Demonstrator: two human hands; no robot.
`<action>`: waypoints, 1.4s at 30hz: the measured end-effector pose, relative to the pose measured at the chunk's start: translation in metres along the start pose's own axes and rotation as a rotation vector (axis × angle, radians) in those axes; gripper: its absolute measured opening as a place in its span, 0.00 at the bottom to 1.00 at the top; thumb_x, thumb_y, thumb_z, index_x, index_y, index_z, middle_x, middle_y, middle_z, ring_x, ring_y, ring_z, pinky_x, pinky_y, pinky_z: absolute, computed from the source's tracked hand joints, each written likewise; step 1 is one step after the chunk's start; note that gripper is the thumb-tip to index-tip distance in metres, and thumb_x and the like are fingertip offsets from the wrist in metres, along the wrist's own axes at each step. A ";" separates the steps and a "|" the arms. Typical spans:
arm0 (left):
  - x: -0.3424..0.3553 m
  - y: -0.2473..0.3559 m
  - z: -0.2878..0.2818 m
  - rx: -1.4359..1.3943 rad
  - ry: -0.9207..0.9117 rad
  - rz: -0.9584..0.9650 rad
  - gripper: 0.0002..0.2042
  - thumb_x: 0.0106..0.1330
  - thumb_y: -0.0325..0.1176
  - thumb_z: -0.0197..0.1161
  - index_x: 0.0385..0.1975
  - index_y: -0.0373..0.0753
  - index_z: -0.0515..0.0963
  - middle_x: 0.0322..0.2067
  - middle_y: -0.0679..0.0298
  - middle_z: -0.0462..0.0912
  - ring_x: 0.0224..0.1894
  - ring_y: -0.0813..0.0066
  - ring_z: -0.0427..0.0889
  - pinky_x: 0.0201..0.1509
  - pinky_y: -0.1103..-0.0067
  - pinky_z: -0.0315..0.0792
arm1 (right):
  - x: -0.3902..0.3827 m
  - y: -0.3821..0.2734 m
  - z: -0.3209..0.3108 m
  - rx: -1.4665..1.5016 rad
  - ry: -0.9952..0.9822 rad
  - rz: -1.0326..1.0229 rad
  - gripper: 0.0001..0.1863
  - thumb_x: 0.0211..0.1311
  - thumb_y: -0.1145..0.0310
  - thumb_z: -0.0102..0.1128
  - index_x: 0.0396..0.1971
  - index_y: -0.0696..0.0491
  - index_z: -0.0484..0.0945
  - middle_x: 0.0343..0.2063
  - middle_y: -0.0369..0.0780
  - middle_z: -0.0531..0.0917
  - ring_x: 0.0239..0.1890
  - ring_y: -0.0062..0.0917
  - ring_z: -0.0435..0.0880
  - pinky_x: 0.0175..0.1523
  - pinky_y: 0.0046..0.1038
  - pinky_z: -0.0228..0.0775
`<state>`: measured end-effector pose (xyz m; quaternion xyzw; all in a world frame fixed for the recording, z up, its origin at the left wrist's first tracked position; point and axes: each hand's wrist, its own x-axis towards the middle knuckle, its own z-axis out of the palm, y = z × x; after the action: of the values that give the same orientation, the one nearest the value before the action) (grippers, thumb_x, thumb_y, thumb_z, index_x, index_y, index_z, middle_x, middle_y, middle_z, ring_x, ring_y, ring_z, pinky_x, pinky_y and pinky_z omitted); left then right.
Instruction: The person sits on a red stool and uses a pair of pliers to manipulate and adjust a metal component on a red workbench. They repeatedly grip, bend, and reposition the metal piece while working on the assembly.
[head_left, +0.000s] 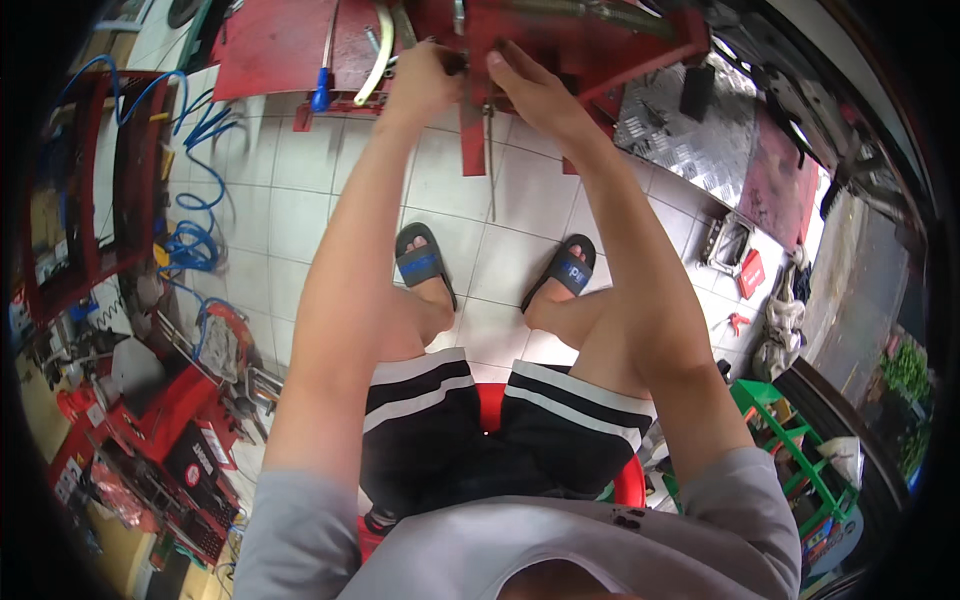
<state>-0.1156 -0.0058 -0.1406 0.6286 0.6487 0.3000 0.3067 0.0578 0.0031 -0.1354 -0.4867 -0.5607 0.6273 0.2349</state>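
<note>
At the top edge, both hands are at the underside of a red metal frame [590,45]. My left hand [425,82] has its fingers curled in beside the frame's upright; what they close on is hidden. Across the upright, my right hand [538,95] has its thumb and forefinger stretched out against the red metal, the other fingers out of sight. A flat red leg [473,145] hangs between the hands, with a thin metal rod [491,165] beside it. Left of my left hand lie a curved pale lever [379,60] and a blue-handled screwdriver [322,92] on a red work surface [265,50].
Coiled blue air hose [195,245] hangs at the left, above red tool equipment [190,440]. At the right are a diamond-plate panel [690,135], a small red box [751,274] and a green rack [790,440]. I sit on a red stool [630,487] over white floor tiles [500,255].
</note>
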 end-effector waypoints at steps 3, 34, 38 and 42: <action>0.002 -0.008 -0.006 0.071 -0.035 -0.011 0.12 0.54 0.34 0.61 0.33 0.33 0.83 0.25 0.52 0.84 0.30 0.58 0.85 0.39 0.70 0.77 | 0.000 -0.005 -0.001 -0.016 -0.070 -0.060 0.40 0.64 0.43 0.48 0.69 0.51 0.53 0.63 0.44 0.68 0.65 0.36 0.66 0.67 0.30 0.55; 0.007 0.006 0.017 0.147 -0.304 -0.165 0.18 0.59 0.44 0.64 0.20 0.32 0.81 0.17 0.60 0.82 0.24 0.67 0.84 0.33 0.73 0.77 | 0.004 0.172 -0.157 -1.186 0.404 0.083 0.32 0.45 0.65 0.69 0.55 0.46 0.72 0.51 0.49 0.77 0.55 0.43 0.74 0.60 0.37 0.67; 0.007 0.024 0.016 0.088 -0.392 -0.328 0.18 0.58 0.45 0.64 0.19 0.34 0.81 0.18 0.60 0.83 0.26 0.68 0.84 0.37 0.73 0.77 | 0.001 0.180 -0.168 -1.197 0.383 0.040 0.20 0.46 0.68 0.67 0.43 0.50 0.79 0.43 0.48 0.79 0.49 0.42 0.78 0.55 0.39 0.70; 0.004 0.020 0.014 0.042 -0.359 -0.417 0.17 0.58 0.44 0.65 0.23 0.34 0.82 0.19 0.60 0.83 0.26 0.68 0.84 0.36 0.73 0.77 | -0.005 0.164 -0.154 -1.185 0.374 0.028 0.13 0.49 0.67 0.67 0.37 0.51 0.81 0.40 0.48 0.80 0.45 0.42 0.79 0.51 0.39 0.72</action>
<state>-0.0923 -0.0015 -0.1336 0.5308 0.7054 0.1006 0.4588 0.2351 0.0292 -0.2705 -0.6434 -0.7566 0.1164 0.0107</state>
